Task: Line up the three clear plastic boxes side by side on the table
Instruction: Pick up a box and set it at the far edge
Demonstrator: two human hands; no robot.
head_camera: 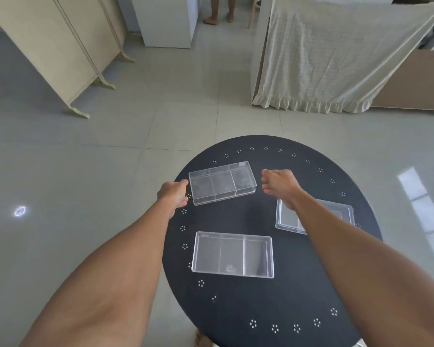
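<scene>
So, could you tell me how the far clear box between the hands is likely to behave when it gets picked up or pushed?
The far clear box looks like thin, rigid plastic with dividers, so it should hold its shape. It appears empty, so it is probably light. Sitting low and flat on the black table, it should slide rather than tip, though its smooth walls may be slippery.

- Three clear boxes on the worktop: far box, near box, right box.
- Two hands: left hand, right hand.
- One worktop.
</scene>
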